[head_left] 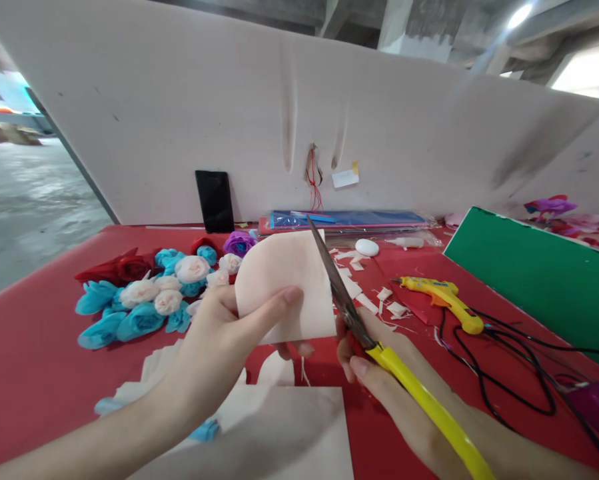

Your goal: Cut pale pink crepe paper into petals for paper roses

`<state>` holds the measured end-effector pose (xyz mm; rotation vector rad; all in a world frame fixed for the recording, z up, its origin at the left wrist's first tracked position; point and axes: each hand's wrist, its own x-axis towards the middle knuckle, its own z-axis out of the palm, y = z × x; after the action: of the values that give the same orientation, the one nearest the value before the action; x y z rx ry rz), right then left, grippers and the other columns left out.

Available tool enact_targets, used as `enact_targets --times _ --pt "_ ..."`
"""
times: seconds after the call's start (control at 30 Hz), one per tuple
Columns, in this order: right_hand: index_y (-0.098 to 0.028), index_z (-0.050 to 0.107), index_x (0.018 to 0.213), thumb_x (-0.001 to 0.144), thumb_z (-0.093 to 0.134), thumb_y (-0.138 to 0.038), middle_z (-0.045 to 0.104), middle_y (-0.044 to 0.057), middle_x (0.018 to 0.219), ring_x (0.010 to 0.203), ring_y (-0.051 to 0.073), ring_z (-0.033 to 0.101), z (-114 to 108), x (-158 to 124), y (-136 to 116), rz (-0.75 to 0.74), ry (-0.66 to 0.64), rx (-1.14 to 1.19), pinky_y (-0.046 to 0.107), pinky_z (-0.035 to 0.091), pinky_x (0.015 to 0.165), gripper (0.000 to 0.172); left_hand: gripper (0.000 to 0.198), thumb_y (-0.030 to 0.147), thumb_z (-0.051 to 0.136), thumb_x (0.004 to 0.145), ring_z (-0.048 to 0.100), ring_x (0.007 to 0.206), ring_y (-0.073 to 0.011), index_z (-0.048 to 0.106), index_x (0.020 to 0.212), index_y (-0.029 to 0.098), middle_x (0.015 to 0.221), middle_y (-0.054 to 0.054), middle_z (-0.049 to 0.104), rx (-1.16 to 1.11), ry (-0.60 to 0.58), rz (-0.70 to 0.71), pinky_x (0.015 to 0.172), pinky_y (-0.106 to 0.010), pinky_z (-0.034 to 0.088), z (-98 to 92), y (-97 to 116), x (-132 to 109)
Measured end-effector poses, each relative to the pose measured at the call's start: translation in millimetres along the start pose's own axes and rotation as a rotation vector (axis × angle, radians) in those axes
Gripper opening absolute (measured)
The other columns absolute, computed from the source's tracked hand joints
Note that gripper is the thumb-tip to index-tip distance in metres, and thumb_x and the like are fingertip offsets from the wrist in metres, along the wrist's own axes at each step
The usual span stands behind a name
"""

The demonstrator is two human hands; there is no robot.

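Head view: cutting step in hand, scissors (379,340) trimming a pale pink sheet (284,287).
Left hand (219,347) fingers (272,308) pinching the sheet above the red bench (39,360); right hand (379,373) gripping the yellow handles, blades running along the sheet's right edge; next move is calling for turning the sheet; no writing showing.

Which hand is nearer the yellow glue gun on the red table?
Right. The right hand, holding the scissors, lies just left of the glue gun; the left hand grips the pink sheet, farther left.
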<state>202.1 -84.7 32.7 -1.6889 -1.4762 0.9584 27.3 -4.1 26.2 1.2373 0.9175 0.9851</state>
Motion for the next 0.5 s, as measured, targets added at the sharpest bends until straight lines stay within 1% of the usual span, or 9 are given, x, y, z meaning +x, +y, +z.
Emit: enact_targets --times 0.07,0.17,0.2,0.27,0.37,0.5 --pt "-0.025 0.054 0.100 0.085 0.036 -0.029 0.067 0.012 0.097 0.088 0.029 0.065 0.1 0.7 -0.9 -0.024 0.005 0.005 0.051 0.053 0.076 0.025 0.036 0.041 0.072 0.077 0.057 0.038 -0.0109 0.066 0.053 0.015 0.044 -0.001 0.064 -0.007 -0.012 0.006 0.033 -0.015 0.041 0.3 -0.2 0.2" --pt "-0.023 0.051 0.091 0.086 0.036 -0.031 0.063 0.009 0.082 0.074 0.024 0.061 0.6 3.5 2.2 -0.088 -0.014 0.000 0.044 0.054 0.067 0.018 0.037 0.042 0.072 0.077 0.054 0.034 -0.0103 0.065 0.052 0.015 0.043 -0.001 0.064 -0.015 -0.018 -0.004 0.030 -0.016 0.038 2.1 -0.8 0.7" --pt "-0.023 0.050 0.090 0.086 0.036 -0.032 0.062 0.008 0.080 0.071 0.023 0.060 0.8 4.3 3.3 -0.108 -0.016 -0.001 0.043 0.054 0.065 0.017 0.037 0.042 0.072 0.077 0.054 0.034 -0.0104 0.065 0.052 0.015 0.043 -0.001 0.064 -0.015 -0.011 -0.011 0.029 -0.016 0.038 2.9 -0.9 0.9" --pt "-0.023 0.049 0.090 0.086 0.036 -0.031 0.060 0.007 0.078 0.071 0.022 0.060 0.9 5.2 3.8 -0.121 -0.004 -0.009 0.043 0.054 0.066 0.017 0.037 0.042 0.072 0.076 0.054 0.034 -0.0110 0.064 0.051 0.016 0.042 0.000 0.064 -0.009 0.000 -0.018 0.029 -0.016 0.038 4.1 -1.0 1.1" --pt "-0.023 0.050 0.091 0.086 0.036 -0.031 0.058 0.006 0.077 0.071 0.022 0.061 0.5 5.0 0.5 -0.099 0.007 -0.026 0.044 0.055 0.068 0.017 0.037 0.042 0.073 0.075 0.054 0.034 -0.0113 0.064 0.050 0.017 0.042 0.000 0.063 -0.013 -0.010 -0.013 0.028 -0.017 0.038 4.6 -0.4 0.6" --pt "-0.023 0.050 0.092 0.086 0.038 -0.033 0.053 0.002 0.070 0.067 0.020 0.059 -0.3 4.8 -0.5 -0.107 -0.021 -0.030 0.039 0.053 0.062 0.017 0.034 0.043 0.074 0.074 0.056 0.036 -0.0119 0.066 0.053 0.018 0.042 0.001 0.063 -0.034 -0.004 0.011 0.030 -0.017 0.042 3.5 -0.5 -0.2"
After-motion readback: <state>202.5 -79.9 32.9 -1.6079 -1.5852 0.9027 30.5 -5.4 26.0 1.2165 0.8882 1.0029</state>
